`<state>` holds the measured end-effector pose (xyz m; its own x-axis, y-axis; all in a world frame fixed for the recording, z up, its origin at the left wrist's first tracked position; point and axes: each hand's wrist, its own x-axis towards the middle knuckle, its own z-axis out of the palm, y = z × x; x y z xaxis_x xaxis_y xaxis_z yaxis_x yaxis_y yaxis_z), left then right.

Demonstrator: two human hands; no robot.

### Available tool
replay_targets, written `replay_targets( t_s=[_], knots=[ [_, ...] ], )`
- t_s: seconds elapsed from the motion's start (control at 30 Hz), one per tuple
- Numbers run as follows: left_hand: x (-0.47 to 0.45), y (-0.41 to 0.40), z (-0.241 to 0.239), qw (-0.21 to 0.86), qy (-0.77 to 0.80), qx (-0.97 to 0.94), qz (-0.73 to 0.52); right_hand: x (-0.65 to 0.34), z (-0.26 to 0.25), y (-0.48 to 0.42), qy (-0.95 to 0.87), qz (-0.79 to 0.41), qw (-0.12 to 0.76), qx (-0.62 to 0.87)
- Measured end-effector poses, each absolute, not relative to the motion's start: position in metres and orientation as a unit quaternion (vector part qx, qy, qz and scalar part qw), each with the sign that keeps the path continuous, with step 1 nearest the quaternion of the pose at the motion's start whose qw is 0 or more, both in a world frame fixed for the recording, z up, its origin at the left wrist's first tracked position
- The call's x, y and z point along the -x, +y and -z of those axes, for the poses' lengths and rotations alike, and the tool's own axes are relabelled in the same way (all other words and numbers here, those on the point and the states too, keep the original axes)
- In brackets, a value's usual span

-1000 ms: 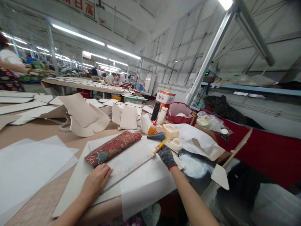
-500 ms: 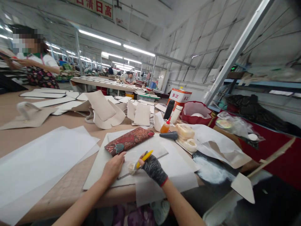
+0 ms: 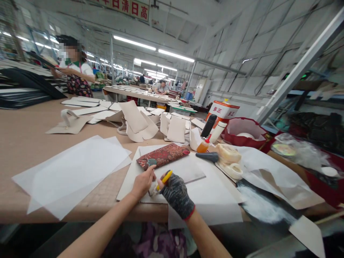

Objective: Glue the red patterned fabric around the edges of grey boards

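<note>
My right hand, in a dark grey fingerless-looking glove with a red cuff, grips a yellow-handled brush. Its pale, smeared head is low over the near edge of a white sheet on a pale board. My bare left hand rests beside the brush head with its index finger stretched toward a reddish-brown patterned fabric bundle. That bundle lies across the far side of the sheet. Whether the fingertip presses the bundle or just borders it, I cannot tell.
Translucent white sheets lie to the left. Cream cut pieces stand behind. To the right are a glue bottle, a dark cone-shaped tool, a tape roll and a red basin. A co-worker stands far left.
The view has swung left, so everything sits further right in it. My left index finger now reaches up to the patterned bundle. The brush stays in my right hand, close to the sheet's near edge.
</note>
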<state>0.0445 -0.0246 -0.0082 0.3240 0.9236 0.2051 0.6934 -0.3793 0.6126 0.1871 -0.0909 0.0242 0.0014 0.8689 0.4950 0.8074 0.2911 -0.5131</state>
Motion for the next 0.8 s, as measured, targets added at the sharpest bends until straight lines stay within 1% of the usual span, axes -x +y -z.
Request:
replay_targets(
  t_s=[0.1, 0.2, 0.27, 0.33, 0.4, 0.43, 0.53, 0.6, 0.7, 0.73, 0.8],
  knots=[
    [-0.046, -0.025, 0.008, 0.216, 0.523, -0.780, -0.268, -0.185, -0.027, -0.095, -0.733, -0.088, 0.377, 0.559],
    [-0.045, -0.025, 0.008, 0.216, 0.515, -0.790, -0.253, -0.191, -0.028, -0.095, -0.711, -0.118, 0.391, 0.573],
    [-0.044, -0.026, 0.005, 0.213, 0.509, -0.799, -0.238, -0.202, -0.028, -0.093, -0.686, -0.094, 0.404, 0.598],
    [-0.042, -0.026, 0.000, 0.208, 0.490, -0.817, -0.221, -0.216, -0.027, -0.090, -0.663, -0.034, 0.392, 0.637],
    [-0.040, -0.026, -0.007, 0.195, 0.450, -0.850, -0.191, -0.229, -0.026, -0.089, -0.639, 0.013, 0.388, 0.664],
    [-0.039, -0.027, -0.011, 0.186, 0.427, -0.869, -0.168, -0.234, -0.026, -0.089, -0.633, 0.018, 0.400, 0.663],
    [-0.041, -0.029, -0.021, 0.144, 0.379, -0.910, -0.086, -0.245, -0.026, -0.088, -0.644, -0.047, 0.429, 0.632],
    [-0.045, -0.032, -0.024, 0.105, 0.384, -0.916, -0.045, -0.248, -0.026, -0.087, -0.644, -0.066, 0.412, 0.641],
    [-0.053, -0.035, -0.025, 0.061, 0.401, -0.914, -0.027, -0.249, -0.027, -0.089, -0.635, -0.017, 0.406, 0.656],
    [-0.055, -0.036, -0.025, 0.055, 0.403, -0.913, -0.028, -0.249, -0.026, -0.091, -0.647, -0.020, 0.411, 0.642],
    [-0.060, -0.038, -0.027, 0.049, 0.404, -0.913, -0.031, -0.252, -0.023, -0.093, -0.668, -0.076, 0.422, 0.608]
  ],
)
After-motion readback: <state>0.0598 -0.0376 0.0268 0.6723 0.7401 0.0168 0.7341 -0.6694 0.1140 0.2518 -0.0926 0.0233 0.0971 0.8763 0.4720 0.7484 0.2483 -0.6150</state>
